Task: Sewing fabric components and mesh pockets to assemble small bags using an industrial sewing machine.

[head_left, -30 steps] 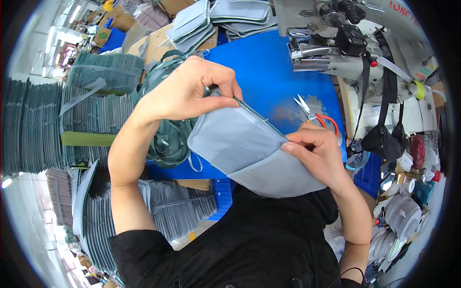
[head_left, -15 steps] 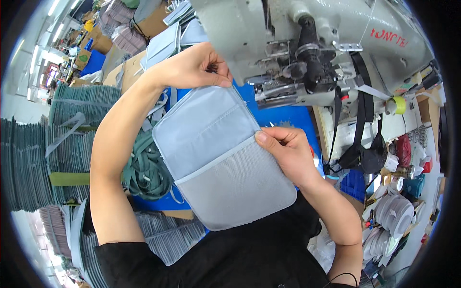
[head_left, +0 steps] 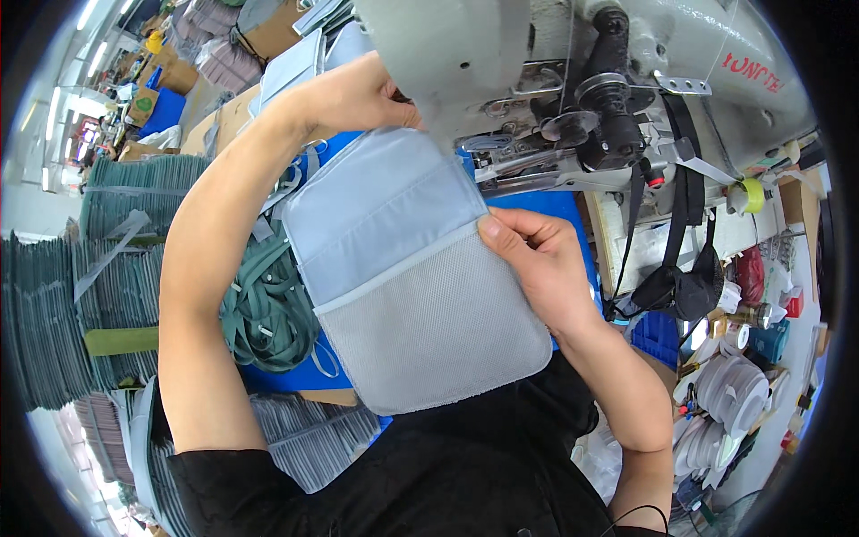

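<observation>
Grey fabric panel (head_left: 413, 268) held mid-scene, far end up by the sewing machine (head_left: 447, 72); mesh pocket (head_left: 434, 327) already lies across its near half. Right hand (head_left: 541, 268) pinches the right edge at the pocket's top; left hand (head_left: 371, 98) at the far edge, fingertips partly hidden, grip unclear. Any far-edge stitching, done or left, can't be made out

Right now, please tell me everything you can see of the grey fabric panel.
The grey fabric panel looks thin, with rounded corners: smooth bluish-grey cloth above, a pale band, mesh below. It is held at a slant, its far end near the sewing machine. The right hand pinches its right edge; the left hand is at its far end, grip partly hidden.
</observation>
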